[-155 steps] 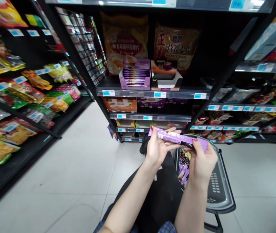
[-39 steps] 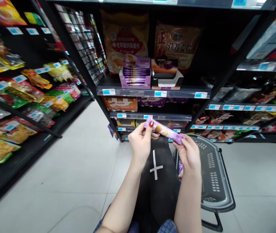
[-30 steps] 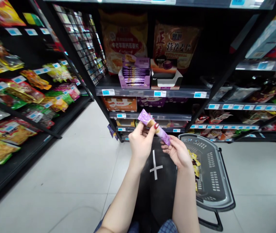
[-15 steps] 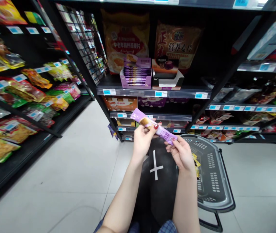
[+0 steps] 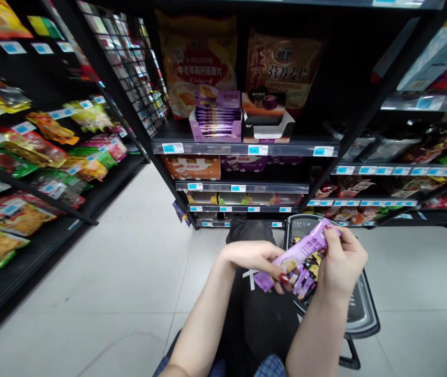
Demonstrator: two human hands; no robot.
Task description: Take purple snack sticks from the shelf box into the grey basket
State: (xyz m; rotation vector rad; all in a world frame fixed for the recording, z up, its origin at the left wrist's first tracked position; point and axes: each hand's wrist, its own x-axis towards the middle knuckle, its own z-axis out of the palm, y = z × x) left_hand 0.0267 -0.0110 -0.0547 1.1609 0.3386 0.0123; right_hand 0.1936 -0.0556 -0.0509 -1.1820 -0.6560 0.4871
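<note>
A long, thin purple stick packet point(image 5: 292, 257) is held at a slant over the basket's near left side. My right hand point(image 5: 341, 256) pinches its upper end between thumb and fingers. Its lower part is in my left hand point(image 5: 260, 259), with the fingers closed about it. Beneath and behind the packet, the dark grey shopping basket point(image 5: 359, 309) stands on the floor beside my knees. Several small purple and yellow packets point(image 5: 305, 281) lie inside it, partly hidden by my hands. On the shelf ahead, an opened purple display box point(image 5: 215, 131) holds a stack of similar sticks.
A brown-and-white display box point(image 5: 268, 125) stands beside the purple one, with large cereal bags point(image 5: 286, 65) behind. Lower shelves point(image 5: 243, 187) hold orange and purple boxes. Bagged snacks point(image 5: 15, 214) fill the left rack. The basket handle point(image 5: 351, 356) sticks out toward me over the tiled floor.
Both hands have moved right and down with the purple stick packet, toward the basket. The packet's tilt has reversed; its right end is now higher. More packets in the basket show.
</note>
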